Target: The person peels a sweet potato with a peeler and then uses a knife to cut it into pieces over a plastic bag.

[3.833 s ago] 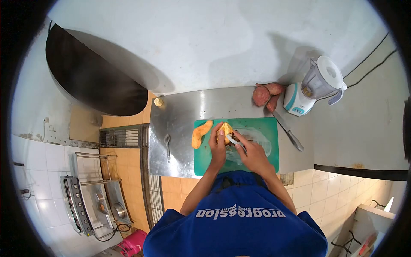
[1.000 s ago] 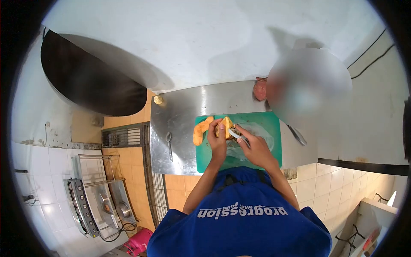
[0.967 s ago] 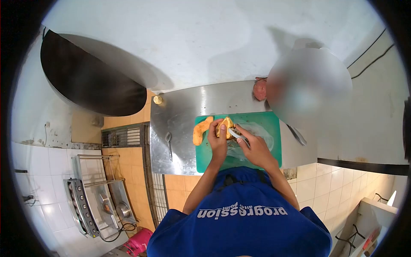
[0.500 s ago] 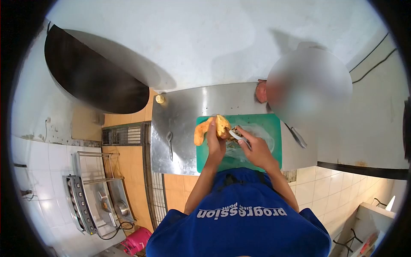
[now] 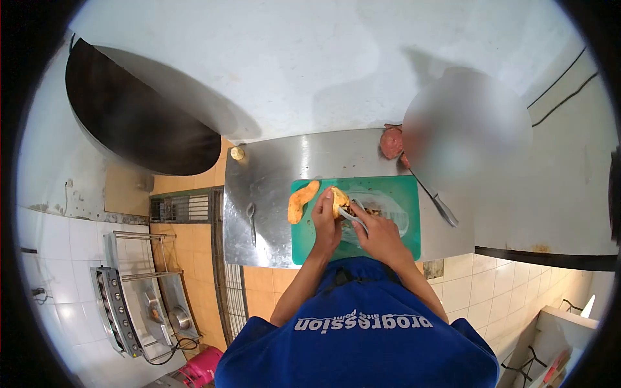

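Observation:
My left hand [image 5: 326,218] is closed around a partly peeled sweet potato [image 5: 339,199] with yellow-orange flesh, held over the green cutting board [image 5: 307,247]. In my right hand [image 5: 380,234] is a peeler with a pale grey handle [image 5: 354,220], its head against the near right side of the held piece; the blade itself is hidden. Dark peelings [image 5: 374,211] lie on a clear plastic sheet [image 5: 396,223] on the board, beneath and beside my right hand. A peeled, curved orange sweet potato [image 5: 301,202] rests on the board's left side.
The steel table [image 5: 272,181] holds a spoon [image 5: 252,224] and a small yellowish round item [image 5: 237,153] at left. Reddish tubers [image 5: 391,143] and a long-handled knife [image 5: 444,211] lie at right. A blurred patch hides the back right. A large dark wok [image 5: 139,116] hangs at upper left.
The curved orange piece, earlier beside or in my left hand, now lies apart on the board. My left hand has brought the held piece slightly nearer me, and the peeler remains against it.

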The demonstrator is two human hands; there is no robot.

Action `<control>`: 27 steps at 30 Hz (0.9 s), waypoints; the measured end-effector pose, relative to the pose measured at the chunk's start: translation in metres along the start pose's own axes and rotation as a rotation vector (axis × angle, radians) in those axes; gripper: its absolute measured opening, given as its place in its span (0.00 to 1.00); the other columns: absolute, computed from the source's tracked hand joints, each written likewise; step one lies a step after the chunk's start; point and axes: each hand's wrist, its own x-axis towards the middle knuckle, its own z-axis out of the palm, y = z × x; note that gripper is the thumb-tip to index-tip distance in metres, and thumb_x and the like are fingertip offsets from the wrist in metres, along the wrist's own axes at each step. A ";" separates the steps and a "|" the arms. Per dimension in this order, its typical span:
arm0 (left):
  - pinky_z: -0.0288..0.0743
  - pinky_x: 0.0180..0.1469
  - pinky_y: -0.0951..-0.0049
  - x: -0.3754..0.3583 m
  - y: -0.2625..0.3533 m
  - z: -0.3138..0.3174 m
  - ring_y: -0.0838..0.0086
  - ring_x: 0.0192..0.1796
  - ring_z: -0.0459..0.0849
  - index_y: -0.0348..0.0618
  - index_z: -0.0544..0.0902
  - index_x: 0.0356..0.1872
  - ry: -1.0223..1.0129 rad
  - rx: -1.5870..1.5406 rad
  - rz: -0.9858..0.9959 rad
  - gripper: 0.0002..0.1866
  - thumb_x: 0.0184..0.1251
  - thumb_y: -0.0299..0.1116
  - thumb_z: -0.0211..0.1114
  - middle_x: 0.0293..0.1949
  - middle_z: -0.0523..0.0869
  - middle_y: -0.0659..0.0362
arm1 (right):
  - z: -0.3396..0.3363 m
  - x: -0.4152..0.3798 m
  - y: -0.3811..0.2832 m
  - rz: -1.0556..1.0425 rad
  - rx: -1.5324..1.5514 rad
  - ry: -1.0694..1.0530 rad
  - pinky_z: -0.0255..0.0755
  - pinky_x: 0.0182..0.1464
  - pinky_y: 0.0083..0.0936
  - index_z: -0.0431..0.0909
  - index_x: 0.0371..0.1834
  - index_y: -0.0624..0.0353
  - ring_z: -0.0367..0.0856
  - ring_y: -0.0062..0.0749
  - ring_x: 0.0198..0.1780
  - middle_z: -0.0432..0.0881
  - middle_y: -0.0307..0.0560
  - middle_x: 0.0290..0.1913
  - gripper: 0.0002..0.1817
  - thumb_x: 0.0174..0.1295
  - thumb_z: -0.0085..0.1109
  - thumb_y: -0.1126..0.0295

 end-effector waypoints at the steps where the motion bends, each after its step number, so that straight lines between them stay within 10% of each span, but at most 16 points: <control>1: 0.85 0.45 0.71 0.000 -0.001 -0.001 0.75 0.47 0.86 0.37 0.78 0.63 0.021 0.020 -0.005 0.19 0.85 0.41 0.57 0.48 0.84 0.59 | 0.001 -0.001 0.001 -0.001 0.001 -0.001 0.78 0.48 0.54 0.70 0.78 0.43 0.86 0.63 0.46 0.88 0.62 0.50 0.28 0.75 0.54 0.60; 5: 0.85 0.46 0.71 0.000 -0.002 -0.003 0.75 0.47 0.86 0.37 0.79 0.62 0.019 0.020 0.003 0.19 0.84 0.42 0.57 0.48 0.84 0.59 | 0.004 0.001 0.004 -0.002 -0.025 0.029 0.80 0.47 0.53 0.74 0.75 0.45 0.87 0.61 0.43 0.89 0.61 0.43 0.27 0.72 0.58 0.60; 7: 0.84 0.48 0.71 -0.009 -0.003 0.000 0.76 0.47 0.86 0.38 0.79 0.62 -0.091 0.836 0.687 0.19 0.84 0.43 0.58 0.48 0.84 0.59 | 0.004 -0.002 0.003 -0.005 -0.015 0.046 0.80 0.47 0.53 0.74 0.75 0.45 0.87 0.61 0.43 0.89 0.60 0.43 0.27 0.72 0.58 0.60; 8: 0.84 0.48 0.71 -0.008 -0.002 0.000 0.76 0.47 0.86 0.38 0.79 0.62 -0.095 0.837 0.683 0.19 0.84 0.43 0.58 0.48 0.84 0.59 | 0.002 -0.002 0.001 0.003 -0.029 0.032 0.80 0.47 0.54 0.74 0.74 0.45 0.87 0.61 0.42 0.89 0.61 0.43 0.27 0.72 0.58 0.60; 10: 0.84 0.49 0.72 -0.003 0.001 0.000 0.76 0.48 0.86 0.38 0.78 0.63 0.033 -0.049 -0.048 0.20 0.84 0.44 0.58 0.49 0.84 0.60 | -0.001 -0.002 0.000 0.007 -0.044 0.021 0.80 0.46 0.54 0.75 0.74 0.45 0.88 0.60 0.42 0.89 0.61 0.42 0.26 0.72 0.58 0.60; 17: 0.83 0.55 0.66 0.041 0.007 -0.028 0.72 0.52 0.84 0.41 0.78 0.58 0.242 -0.178 0.009 0.19 0.83 0.47 0.58 0.50 0.82 0.59 | 0.014 -0.018 0.030 0.081 -0.154 -0.155 0.78 0.47 0.55 0.73 0.76 0.38 0.86 0.61 0.39 0.87 0.61 0.34 0.27 0.74 0.54 0.56; 27: 0.82 0.60 0.63 0.016 0.010 -0.014 0.68 0.52 0.85 0.39 0.76 0.59 -0.013 -0.137 -0.062 0.21 0.86 0.48 0.52 0.51 0.83 0.55 | 0.000 0.004 0.012 -0.046 0.125 0.124 0.79 0.47 0.47 0.73 0.76 0.41 0.87 0.59 0.42 0.89 0.61 0.45 0.27 0.73 0.58 0.60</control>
